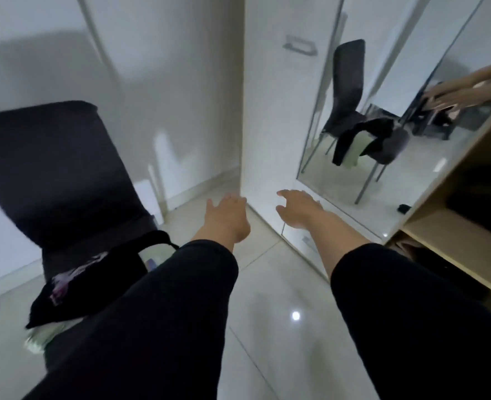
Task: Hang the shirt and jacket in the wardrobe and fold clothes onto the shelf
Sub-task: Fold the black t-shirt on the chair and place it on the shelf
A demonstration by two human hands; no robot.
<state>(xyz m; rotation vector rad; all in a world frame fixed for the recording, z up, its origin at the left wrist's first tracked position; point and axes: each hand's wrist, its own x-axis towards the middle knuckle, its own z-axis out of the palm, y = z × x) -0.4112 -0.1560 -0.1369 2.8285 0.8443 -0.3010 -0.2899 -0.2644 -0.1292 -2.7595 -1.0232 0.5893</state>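
Left hand (228,217) and right hand (297,209) reach out empty; clothes (94,281) on chair (54,166).

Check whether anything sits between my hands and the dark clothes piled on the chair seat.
Nothing visible does. The left hand and right hand hover empty over bare floor; the black printed garment lies uncovered atop the pile on the dark chair.

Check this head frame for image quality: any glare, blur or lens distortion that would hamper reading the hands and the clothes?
Head view: dim, flat light; one small glare spot on the floor tiles; wide-angle bending curves the wardrobe edges; left hand and right hand are slightly motion-blurred but read as open and empty; the black garment on the chair loses detail against it, and the mirror repeats both.
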